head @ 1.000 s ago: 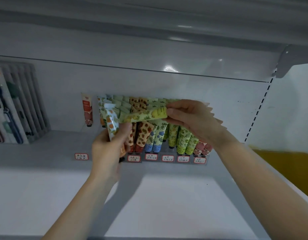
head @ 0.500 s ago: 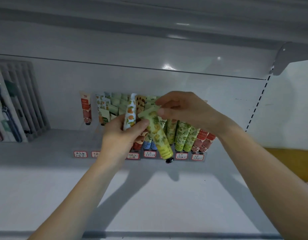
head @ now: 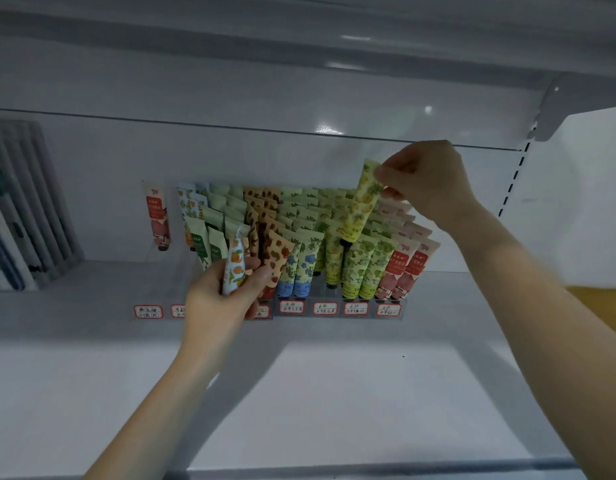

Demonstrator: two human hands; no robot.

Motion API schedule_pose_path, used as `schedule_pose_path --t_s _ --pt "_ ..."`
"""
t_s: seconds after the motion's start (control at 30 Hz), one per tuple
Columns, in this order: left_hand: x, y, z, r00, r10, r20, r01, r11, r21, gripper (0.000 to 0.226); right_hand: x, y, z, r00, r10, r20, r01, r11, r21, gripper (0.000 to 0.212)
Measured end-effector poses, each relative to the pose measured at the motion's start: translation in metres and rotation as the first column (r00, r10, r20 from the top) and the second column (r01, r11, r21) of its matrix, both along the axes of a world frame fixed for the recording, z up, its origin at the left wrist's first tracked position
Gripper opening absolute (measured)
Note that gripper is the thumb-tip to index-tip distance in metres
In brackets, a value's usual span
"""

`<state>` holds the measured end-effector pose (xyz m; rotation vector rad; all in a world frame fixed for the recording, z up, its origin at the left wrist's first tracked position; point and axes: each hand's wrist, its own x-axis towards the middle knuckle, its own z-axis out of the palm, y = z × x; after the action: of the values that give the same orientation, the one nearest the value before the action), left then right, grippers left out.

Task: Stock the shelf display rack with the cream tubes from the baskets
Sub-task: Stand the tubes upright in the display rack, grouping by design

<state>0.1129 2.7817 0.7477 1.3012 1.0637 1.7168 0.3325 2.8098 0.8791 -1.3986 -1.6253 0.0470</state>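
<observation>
With right grip (head: 427, 181), pinching crimped top of yellow tube (head: 362, 202) between thumb and fingertips, cap hanging down, just above yellow-green rows toward rack's right. With left grip (head: 220, 299), holding white tube with orange print (head: 235, 265) upright, fingers curled round it, before left-centre rows. Behind, display rack (head: 368, 317) on white shelf (head: 334, 393), packed with patterned tubes; red-bordered price labels (head: 291, 306) along front. Further left, lone red tube (head: 157, 220), then grey packs (head: 29, 209).
</observation>
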Motion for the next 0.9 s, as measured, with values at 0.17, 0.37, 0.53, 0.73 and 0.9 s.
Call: schedule_pose_path --t_s 0.17,0.37,0.53,0.73,0.9 --pt "0.001 0.003 -0.015 0.999 0.013 -0.047 -0.015 0.999 -0.029 0.010 -0.014 0.014 -0.007 0.999 -0.009 0.032 0.009 1.000 0.014 0.022" --pt "-0.002 0.005 -0.017 0.998 0.020 -0.052 -0.022 0.999 -0.030 0.008 -0.030 0.023 -0.007 0.995 0.007 0.096 -0.009 1.000 0.024 0.018" --pt "-0.005 0.004 -0.018 0.997 0.021 -0.076 -0.023 0.999 -0.026 0.008 -0.037 0.028 -0.023 0.970 0.020 0.241 -0.012 0.999 -0.035 0.021" --pt "-0.007 0.004 -0.018 0.996 0.025 -0.080 -0.027 0.999 -0.025 0.008 -0.041 0.035 -0.050 0.937 0.006 0.349 0.028 0.995 -0.092 0.020" --pt "-0.008 0.005 -0.019 0.998 0.020 -0.064 -0.022 0.999 -0.030 0.006 -0.045 0.041 -0.056 0.897 -0.048 0.440 0.090 0.993 -0.076 0.020"
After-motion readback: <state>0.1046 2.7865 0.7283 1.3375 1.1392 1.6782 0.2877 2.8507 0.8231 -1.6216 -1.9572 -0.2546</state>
